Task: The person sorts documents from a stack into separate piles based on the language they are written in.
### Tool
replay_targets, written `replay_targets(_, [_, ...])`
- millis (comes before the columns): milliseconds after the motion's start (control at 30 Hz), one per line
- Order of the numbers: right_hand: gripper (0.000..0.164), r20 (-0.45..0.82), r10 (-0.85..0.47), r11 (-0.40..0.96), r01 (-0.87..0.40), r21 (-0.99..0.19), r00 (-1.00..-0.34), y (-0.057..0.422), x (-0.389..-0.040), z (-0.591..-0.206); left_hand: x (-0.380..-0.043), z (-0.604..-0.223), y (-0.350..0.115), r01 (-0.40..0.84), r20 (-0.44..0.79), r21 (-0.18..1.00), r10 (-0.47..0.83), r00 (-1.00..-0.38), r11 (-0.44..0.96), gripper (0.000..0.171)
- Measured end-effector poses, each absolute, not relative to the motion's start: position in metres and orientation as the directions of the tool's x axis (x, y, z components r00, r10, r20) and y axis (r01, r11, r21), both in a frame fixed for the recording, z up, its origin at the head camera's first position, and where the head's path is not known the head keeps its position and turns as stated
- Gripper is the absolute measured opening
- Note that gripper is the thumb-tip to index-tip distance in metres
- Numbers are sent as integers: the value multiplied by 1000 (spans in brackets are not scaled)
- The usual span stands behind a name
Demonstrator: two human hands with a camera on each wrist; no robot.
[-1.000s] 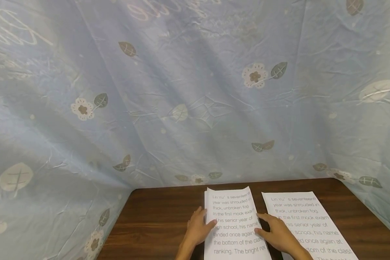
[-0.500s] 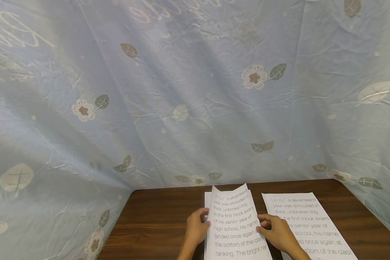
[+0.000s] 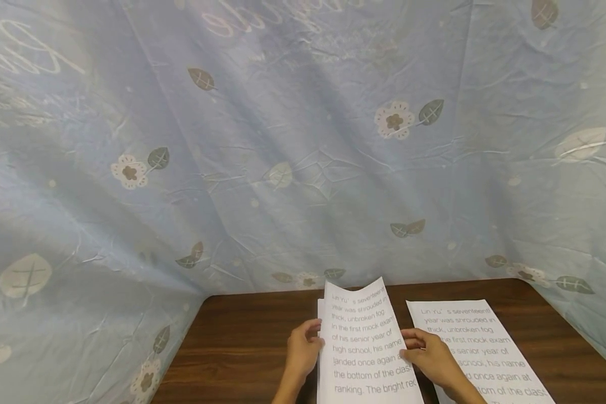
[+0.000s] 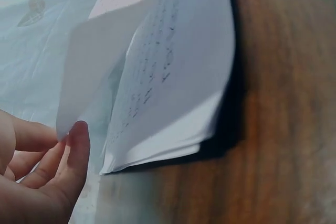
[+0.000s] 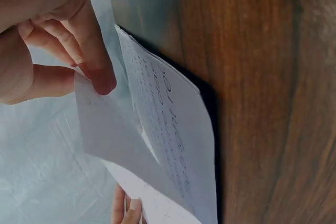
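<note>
A printed sheet of paper (image 3: 363, 348) is held between both hands, bowed, its far corners raised above a stack of similar pages (image 4: 178, 77). In the head view the left hand (image 3: 303, 349) pinches its left edge between thumb and fingers. On the opposite edge the right hand (image 3: 431, 357) has a pinch grip, seen closely in the right wrist view, where the sheet (image 5: 113, 129) curves away from the stack (image 5: 168, 103). The stack lies on the wooden table, mostly hidden under the sheet in the head view.
Right of the stack, a second pile of printed paper (image 3: 490, 348) lies on the brown wooden table (image 3: 237, 348), partly covered by the right forearm. A pale blue curtain (image 3: 303, 168) with leaves and flowers hangs behind and at both sides.
The sheet's far end has risen off the stack and bends more. Both hands have gone from touching its sides with spread fingers to pinching its edges.
</note>
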State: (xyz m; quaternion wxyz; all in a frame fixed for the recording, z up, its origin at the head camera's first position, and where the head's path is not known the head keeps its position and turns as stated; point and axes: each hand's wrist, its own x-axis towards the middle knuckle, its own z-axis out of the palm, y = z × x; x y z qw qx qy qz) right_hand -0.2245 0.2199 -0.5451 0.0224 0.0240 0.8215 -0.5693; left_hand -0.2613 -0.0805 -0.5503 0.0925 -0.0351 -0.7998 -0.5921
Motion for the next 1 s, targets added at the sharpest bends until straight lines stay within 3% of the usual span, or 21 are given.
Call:
replay_targets(233, [58,-83,-36,253,71,-965,-996,224,-224,-545,-261,-546,-85,119,135,968,-58,-989,221,47])
replay_targets(1000, [66,-65,-135,162,43,-986,-989,240,-226,-539,-266,-535,-89,100,104,986,-22,-994,135,47])
